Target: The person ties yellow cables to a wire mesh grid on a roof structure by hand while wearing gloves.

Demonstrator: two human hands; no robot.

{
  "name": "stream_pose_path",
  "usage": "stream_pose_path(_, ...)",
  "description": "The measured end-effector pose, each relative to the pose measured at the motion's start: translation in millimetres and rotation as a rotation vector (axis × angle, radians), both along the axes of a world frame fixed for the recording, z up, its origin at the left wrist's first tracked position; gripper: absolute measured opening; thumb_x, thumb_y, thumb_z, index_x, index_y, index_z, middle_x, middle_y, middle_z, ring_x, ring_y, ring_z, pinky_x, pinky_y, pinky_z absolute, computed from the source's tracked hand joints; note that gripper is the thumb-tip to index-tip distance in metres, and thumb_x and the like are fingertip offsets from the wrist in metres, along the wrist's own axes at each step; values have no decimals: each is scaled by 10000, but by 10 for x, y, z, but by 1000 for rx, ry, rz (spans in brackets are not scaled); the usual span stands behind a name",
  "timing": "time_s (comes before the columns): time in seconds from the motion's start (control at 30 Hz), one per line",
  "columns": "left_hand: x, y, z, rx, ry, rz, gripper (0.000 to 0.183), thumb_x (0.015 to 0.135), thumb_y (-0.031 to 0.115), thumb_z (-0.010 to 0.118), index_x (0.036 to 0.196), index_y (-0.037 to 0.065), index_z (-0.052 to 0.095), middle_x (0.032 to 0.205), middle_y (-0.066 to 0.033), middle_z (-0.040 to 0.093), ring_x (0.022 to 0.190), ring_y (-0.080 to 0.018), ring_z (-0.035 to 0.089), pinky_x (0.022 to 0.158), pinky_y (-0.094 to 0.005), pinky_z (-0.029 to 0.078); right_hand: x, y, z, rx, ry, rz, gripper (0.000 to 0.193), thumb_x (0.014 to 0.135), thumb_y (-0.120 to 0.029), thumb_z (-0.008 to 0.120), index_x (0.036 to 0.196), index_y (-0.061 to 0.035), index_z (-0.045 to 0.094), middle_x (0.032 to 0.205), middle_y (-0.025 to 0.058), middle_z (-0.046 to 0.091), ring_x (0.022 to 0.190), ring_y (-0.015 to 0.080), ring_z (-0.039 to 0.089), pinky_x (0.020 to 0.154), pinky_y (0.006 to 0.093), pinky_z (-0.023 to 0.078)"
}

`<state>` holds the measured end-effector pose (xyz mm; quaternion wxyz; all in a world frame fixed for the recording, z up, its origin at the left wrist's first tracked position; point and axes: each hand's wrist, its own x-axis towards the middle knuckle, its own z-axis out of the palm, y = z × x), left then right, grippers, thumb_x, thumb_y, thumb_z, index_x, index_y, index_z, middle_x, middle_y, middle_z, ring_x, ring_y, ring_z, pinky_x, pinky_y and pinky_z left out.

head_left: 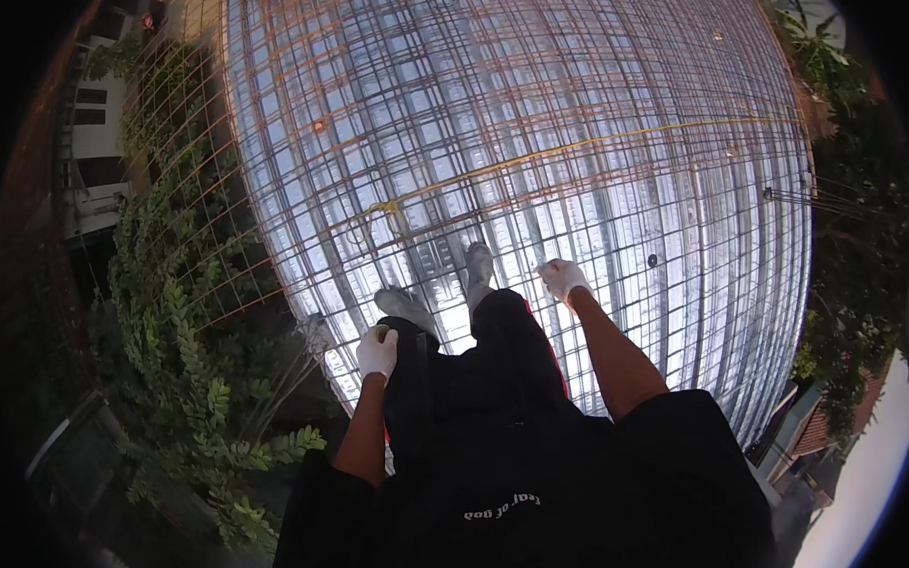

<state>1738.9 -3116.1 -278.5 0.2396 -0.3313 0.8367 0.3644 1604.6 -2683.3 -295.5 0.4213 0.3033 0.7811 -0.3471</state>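
Rebar mesh (540, 137) spreads across a shiny formwork deck (696, 252), seen from above as I watch the feed. By my judgement the grid is largely laid: bars cross in both directions over nearly the whole surface, and a yellow line (579, 148) runs across it. Whether every crossing is tied I cannot tell, since the joints are too small to read. Both feet (444, 289) stand on the bars near the deck's edge, where greenery (192, 355) drops away below. My left hand (377, 351), in a white glove, hangs beside the dark trouser leg, fingers curled loosely inward, holding nothing I can make out. My right hand (563, 280), also gloved, hovers over the mesh with fingers bent, apparently empty.
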Motion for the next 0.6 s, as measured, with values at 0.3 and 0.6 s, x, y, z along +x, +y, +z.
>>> stream_pose_path(0.3,-156,-178,-1292,-388,-81,-168,470,911,413,702,1197,43,745,1229,-155,720,1186,-372,653,1052,-500,487,-1141,-1483,-2357,25,283,662,356,994,-382,632,1205,-125,757,1175,158,762,1113,372,711,988,474,554)
stream_pose_path(0.6,-268,-302,-1883,-663,139,-204,329,804,141,759,1125,68,745,1256,-115,714,1293,-387,596,1118,-537,419,-1842,-3476,-4787,-140,736,1186,257,987,-283,679,1173,-112,728,1137,144,713,1137,334,691,980,493,563)
